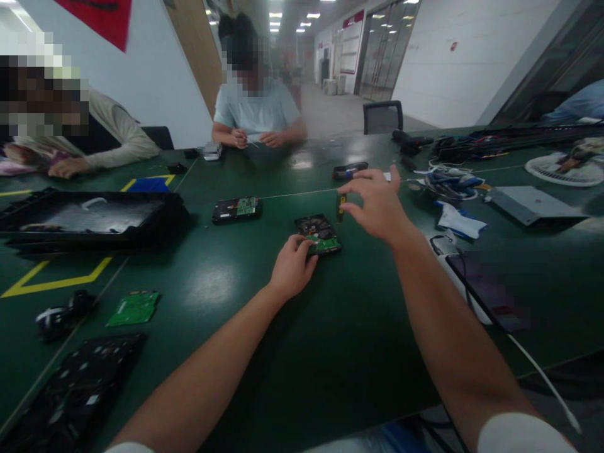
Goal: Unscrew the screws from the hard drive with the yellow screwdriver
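1. Holding the hard drive (325,228) by its near edge, your left hand (293,265) is bending its fingers over the top, with the thumb resting on the near side; the hand is almost closed.
2. You are working over the dark green table (226,365), and the hard drive is lying flat near its middle; take that drive as the clock's centre, with twelve pointing away from you.
3. Near two o'clock, your right hand (380,204) is pinching a small yellow-and-black tool (341,209) between thumb and forefinger, the other fingers standing loosely apart. The tool is pointing roughly upright; you cannot tell whether its lower end is touching anything.
4. Between nine and ten o'clock, a second hard drive (236,209) is lying on its own.
5. Between eight and nine, a green circuit board (133,308) is lying flat.
6. Around three, a white-and-blue glove (460,221) is resting.
7. Towards eleven, another person (257,113) is sitting across from you.
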The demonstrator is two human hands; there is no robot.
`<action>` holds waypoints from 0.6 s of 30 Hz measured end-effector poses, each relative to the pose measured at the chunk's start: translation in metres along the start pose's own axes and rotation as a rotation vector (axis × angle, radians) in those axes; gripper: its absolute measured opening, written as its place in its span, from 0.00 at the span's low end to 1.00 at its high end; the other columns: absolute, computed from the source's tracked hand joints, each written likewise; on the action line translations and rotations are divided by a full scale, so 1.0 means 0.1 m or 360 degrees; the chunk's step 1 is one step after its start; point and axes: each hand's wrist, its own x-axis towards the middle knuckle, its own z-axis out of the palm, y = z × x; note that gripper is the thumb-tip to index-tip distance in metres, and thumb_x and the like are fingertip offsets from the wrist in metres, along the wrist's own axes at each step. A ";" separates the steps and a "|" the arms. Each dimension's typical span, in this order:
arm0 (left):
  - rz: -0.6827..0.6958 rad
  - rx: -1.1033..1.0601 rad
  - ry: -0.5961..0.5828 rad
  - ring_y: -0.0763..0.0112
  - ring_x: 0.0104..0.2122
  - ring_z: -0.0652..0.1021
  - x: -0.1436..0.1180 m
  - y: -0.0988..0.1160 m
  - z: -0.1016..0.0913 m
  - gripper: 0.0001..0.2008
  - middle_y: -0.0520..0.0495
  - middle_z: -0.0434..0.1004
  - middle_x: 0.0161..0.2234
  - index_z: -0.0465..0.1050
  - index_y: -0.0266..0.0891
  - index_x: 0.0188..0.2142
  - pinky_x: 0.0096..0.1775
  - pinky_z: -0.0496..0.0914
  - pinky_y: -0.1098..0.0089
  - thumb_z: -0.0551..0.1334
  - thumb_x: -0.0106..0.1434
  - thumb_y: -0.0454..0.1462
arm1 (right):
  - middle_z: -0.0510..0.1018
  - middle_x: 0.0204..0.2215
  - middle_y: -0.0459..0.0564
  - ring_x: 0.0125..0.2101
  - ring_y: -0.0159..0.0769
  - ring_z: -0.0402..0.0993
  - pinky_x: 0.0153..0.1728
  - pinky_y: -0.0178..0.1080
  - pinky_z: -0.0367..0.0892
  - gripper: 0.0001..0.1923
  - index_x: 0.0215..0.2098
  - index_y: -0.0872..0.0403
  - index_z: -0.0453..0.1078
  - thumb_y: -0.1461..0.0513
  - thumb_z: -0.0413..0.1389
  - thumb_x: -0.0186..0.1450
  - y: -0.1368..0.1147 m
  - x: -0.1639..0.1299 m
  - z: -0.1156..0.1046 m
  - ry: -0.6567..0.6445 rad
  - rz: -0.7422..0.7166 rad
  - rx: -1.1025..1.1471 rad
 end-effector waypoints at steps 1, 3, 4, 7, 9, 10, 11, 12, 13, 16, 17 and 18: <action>0.0000 0.0002 0.0003 0.50 0.58 0.76 0.00 0.00 0.00 0.18 0.37 0.68 0.59 0.71 0.42 0.60 0.60 0.75 0.47 0.63 0.72 0.39 | 0.84 0.48 0.52 0.58 0.59 0.70 0.69 0.74 0.34 0.09 0.45 0.43 0.81 0.59 0.65 0.66 0.00 0.00 0.00 0.0013 0.0001 -0.0001; -0.0009 0.0005 -0.0002 0.49 0.58 0.76 0.00 0.00 0.00 0.18 0.36 0.68 0.59 0.71 0.42 0.60 0.60 0.75 0.46 0.63 0.72 0.39 | 0.83 0.47 0.53 0.57 0.59 0.71 0.68 0.73 0.37 0.09 0.44 0.44 0.81 0.59 0.65 0.65 0.01 0.00 0.00 0.0039 0.0002 -0.0004; -0.0015 0.0006 -0.0006 0.49 0.58 0.76 0.00 0.00 0.00 0.18 0.36 0.68 0.59 0.71 0.42 0.60 0.59 0.75 0.46 0.63 0.72 0.39 | 0.83 0.46 0.53 0.56 0.58 0.71 0.67 0.72 0.40 0.09 0.44 0.44 0.81 0.59 0.65 0.65 0.01 0.00 0.00 0.0045 0.0005 -0.0007; -0.0015 0.0006 -0.0011 0.49 0.58 0.76 0.00 0.01 -0.01 0.18 0.36 0.68 0.59 0.71 0.42 0.60 0.59 0.75 0.46 0.63 0.72 0.40 | 0.84 0.45 0.54 0.54 0.59 0.70 0.61 0.67 0.50 0.10 0.45 0.46 0.81 0.59 0.66 0.64 0.01 0.00 -0.01 0.0038 0.0020 -0.0018; -0.0015 0.0009 -0.0008 0.49 0.58 0.76 0.00 0.01 -0.01 0.18 0.37 0.68 0.59 0.71 0.42 0.60 0.59 0.75 0.46 0.63 0.73 0.40 | 0.84 0.45 0.54 0.53 0.59 0.69 0.57 0.64 0.53 0.11 0.45 0.46 0.81 0.59 0.66 0.64 0.01 0.00 -0.01 0.0029 0.0027 -0.0021; -0.0018 0.0013 -0.0012 0.50 0.58 0.76 0.00 0.01 -0.01 0.18 0.37 0.68 0.59 0.71 0.42 0.60 0.58 0.76 0.46 0.63 0.73 0.40 | 0.84 0.45 0.54 0.53 0.59 0.69 0.55 0.64 0.54 0.11 0.45 0.46 0.82 0.59 0.66 0.64 0.01 0.00 0.00 0.0024 0.0027 -0.0022; -0.0021 0.0017 -0.0017 0.50 0.58 0.76 0.00 0.01 -0.01 0.18 0.37 0.68 0.59 0.71 0.42 0.61 0.58 0.76 0.46 0.63 0.73 0.40 | 0.84 0.45 0.54 0.52 0.59 0.69 0.55 0.63 0.54 0.11 0.45 0.46 0.82 0.59 0.66 0.64 0.01 0.00 0.00 0.0021 0.0025 -0.0022; -0.0022 0.0019 -0.0021 0.50 0.58 0.76 0.00 0.01 -0.01 0.19 0.37 0.68 0.59 0.70 0.42 0.61 0.58 0.76 0.46 0.63 0.73 0.40 | 0.85 0.45 0.54 0.52 0.59 0.69 0.54 0.63 0.54 0.11 0.45 0.46 0.82 0.59 0.66 0.64 0.02 0.00 0.00 0.0016 0.0023 -0.0023; -0.0021 0.0017 -0.0022 0.50 0.58 0.76 0.00 0.01 -0.01 0.19 0.37 0.68 0.59 0.70 0.42 0.61 0.58 0.76 0.46 0.63 0.73 0.40 | 0.85 0.45 0.54 0.51 0.59 0.69 0.54 0.63 0.55 0.11 0.45 0.46 0.82 0.59 0.66 0.64 0.02 0.01 0.00 0.0016 0.0022 -0.0024; -0.0016 0.0003 -0.0005 0.49 0.58 0.76 0.00 0.00 0.00 0.19 0.37 0.68 0.59 0.71 0.43 0.61 0.58 0.76 0.46 0.63 0.72 0.40 | 0.85 0.44 0.54 0.50 0.59 0.69 0.53 0.63 0.57 0.11 0.46 0.46 0.82 0.59 0.66 0.64 0.03 0.01 0.00 0.0016 0.0006 -0.0024; -0.0017 -0.0001 -0.0001 0.49 0.58 0.76 0.00 0.00 0.00 0.19 0.37 0.68 0.59 0.71 0.43 0.61 0.58 0.76 0.46 0.63 0.72 0.40 | 0.85 0.44 0.54 0.50 0.59 0.70 0.53 0.62 0.58 0.12 0.46 0.46 0.82 0.59 0.65 0.64 0.04 0.01 -0.01 0.0003 -0.0006 -0.0017; -0.0021 -0.0002 0.0000 0.49 0.58 0.76 0.00 -0.01 0.00 0.19 0.38 0.67 0.60 0.71 0.43 0.61 0.58 0.76 0.46 0.63 0.72 0.40 | 0.85 0.44 0.54 0.49 0.58 0.70 0.53 0.61 0.60 0.12 0.47 0.46 0.82 0.59 0.65 0.65 0.04 0.01 -0.01 -0.0015 -0.0020 -0.0005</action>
